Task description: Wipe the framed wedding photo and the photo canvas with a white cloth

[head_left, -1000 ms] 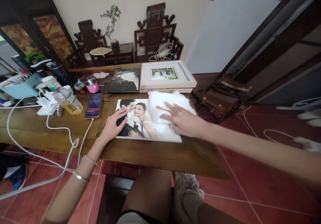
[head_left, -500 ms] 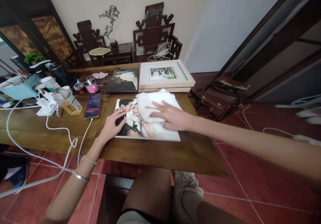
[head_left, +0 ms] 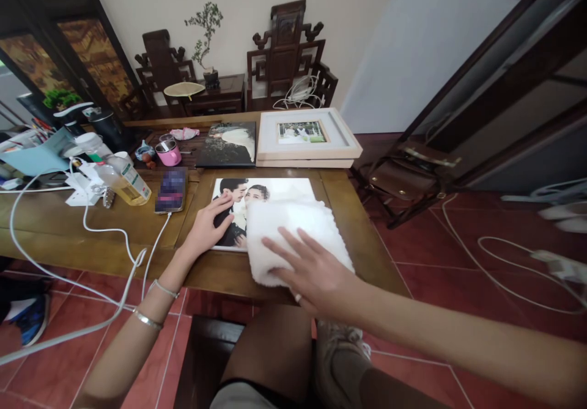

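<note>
A photo print (head_left: 232,219) of a couple lies on the wooden table in front of me. My left hand (head_left: 210,224) rests flat on its left edge, fingers stretched out and holding nothing. A folded white fluffy cloth (head_left: 298,219) covers the right and lower part of the print and hangs past its near edge. On top of the cloth lies my right hand (head_left: 316,271), fingers spread and pressing down. The lower right of the print is hidden under the cloth.
Behind the print lie a dark photo panel (head_left: 229,144) and pale wooden frames (head_left: 309,134). To the left are a phone (head_left: 171,190) on a charging cable, an oil-coloured bottle (head_left: 126,184), a pink mug (head_left: 169,152) and a power strip (head_left: 86,186). A brown bag (head_left: 398,176) sits at right.
My right hand has pulled the white cloth toward me over the print, uncovering its upper part and reaching the near edge. My left hand stays in place.
</note>
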`<state>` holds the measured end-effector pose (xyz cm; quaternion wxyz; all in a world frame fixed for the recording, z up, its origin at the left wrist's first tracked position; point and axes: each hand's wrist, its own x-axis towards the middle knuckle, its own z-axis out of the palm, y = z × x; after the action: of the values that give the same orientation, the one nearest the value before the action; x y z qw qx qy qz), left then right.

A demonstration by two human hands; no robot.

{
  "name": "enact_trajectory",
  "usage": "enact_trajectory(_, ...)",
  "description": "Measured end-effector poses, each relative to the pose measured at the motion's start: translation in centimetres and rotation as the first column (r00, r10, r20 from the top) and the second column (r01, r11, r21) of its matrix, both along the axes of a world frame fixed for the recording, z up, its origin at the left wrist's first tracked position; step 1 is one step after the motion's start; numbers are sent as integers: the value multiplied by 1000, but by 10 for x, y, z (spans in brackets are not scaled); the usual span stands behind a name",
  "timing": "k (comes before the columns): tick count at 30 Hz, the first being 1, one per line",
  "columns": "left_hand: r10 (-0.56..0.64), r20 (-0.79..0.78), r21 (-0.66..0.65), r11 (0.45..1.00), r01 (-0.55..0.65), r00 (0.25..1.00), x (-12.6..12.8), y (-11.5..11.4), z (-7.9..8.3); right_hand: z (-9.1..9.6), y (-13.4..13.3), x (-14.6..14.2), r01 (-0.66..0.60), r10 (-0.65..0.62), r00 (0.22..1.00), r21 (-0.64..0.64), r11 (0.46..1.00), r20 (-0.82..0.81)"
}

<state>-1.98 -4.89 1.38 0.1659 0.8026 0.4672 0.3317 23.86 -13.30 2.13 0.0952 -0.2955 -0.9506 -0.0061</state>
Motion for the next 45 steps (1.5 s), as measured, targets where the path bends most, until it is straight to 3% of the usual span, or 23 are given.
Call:
enact_trajectory(2, 3, 4, -7, 1000, -3, 1000, 0, 0, 0, 5, -2, -4, -9, 10, 1000, -49, 999, 20)
enact_trajectory(4, 1, 2, -5, 1000, -1, 1000, 0, 0, 0, 15, 13, -7, 2, 8, 997, -113, 994, 81)
enact_trajectory(8, -3, -14, 16, 1000, 4, 1000, 0, 0, 0, 32, 76, -10, 74, -43, 981, -163, 984, 187)
enact_trajectory(11, -6, -25, 17, 1000, 7, 1000, -1, 0, 1, 35, 124, -12, 103, -79, 977, -115, 988, 200)
enact_trajectory(14, -10, -22, 11, 1000, 10, 1000, -1, 1, 1, 35, 145, -20, 148, -125, 966, -88, 985, 226)
enact_trajectory(17, -5, -15, 8, 1000, 5, 1000, -1, 1, 0, 34, 123, -29, 151, -123, 958, -92, 984, 260)
enact_trajectory(23, -15, -1, -4, 1000, 15, 1000, 0, 1, 1, 27, 18, -33, -7, 23, 984, -94, 996, 176)
enact_trajectory(26, -14, -9, 2, 1000, 14, 1000, 0, 0, 1, 28, -4, -29, -54, 78, 984, -148, 988, 161)
enact_trajectory(29, -15, -9, 5, 1000, 15, 1000, -1, 1, 0, 30, 13, -23, -44, 69, 983, -149, 988, 168)
enact_trajectory(35, -1, -2, -3, 1000, 1, 1000, 0, 0, 1, 30, 101, -19, 128, -115, 968, -44, 991, 223)
enact_trajectory(38, 4, 41, -5, 1000, -3, 999, 0, -1, 2, 29, 125, -29, 190, -179, 954, -26, 981, 241)
enact_trajectory(41, 32, 135, 6, 999, -33, 990, -2, -2, 2, 31, 118, -46, 121, -113, 971, -27, 992, 209)
enact_trajectory(45, 49, 261, 15, 998, -55, 964, -7, -3, 0, 35, 81, -61, -137, 145, 980, -62, 989, 138)
